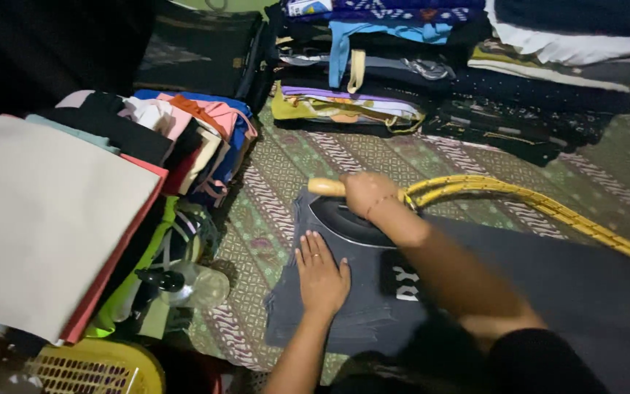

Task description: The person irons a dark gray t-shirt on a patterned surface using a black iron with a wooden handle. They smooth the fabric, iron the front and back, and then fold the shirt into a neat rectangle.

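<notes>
**Ironing a dark garment on a patterned mat**

Right hand (pixel 366 192) closed around the pale wooden handle (pixel 327 187) of a dark iron (pixel 348 221), fingers wrapped tight. Iron resting flat on a dark grey garment (pixel 548 281) – near its left end, just above the left hand. Left hand (pixel 321 277) laid flat on the same cloth, fingers together and straight, thumb a little apart, pressing the fabric down. Yellow braided cord (pixel 548 208) running from the iron toward the right edge, across the garment. Garment spread on a green patterned mat (pixel 271 182). Behind – a long stack of folded clothes (pixel 432 73) in many colours. At the left another folded pile (pixel 60 211) with a beige piece on top. Beside it a clear spray bottle (pixel 184 283) with black nozzle, and a yellow plastic basket (pixel 96 372) at the bottom left corner.
</notes>
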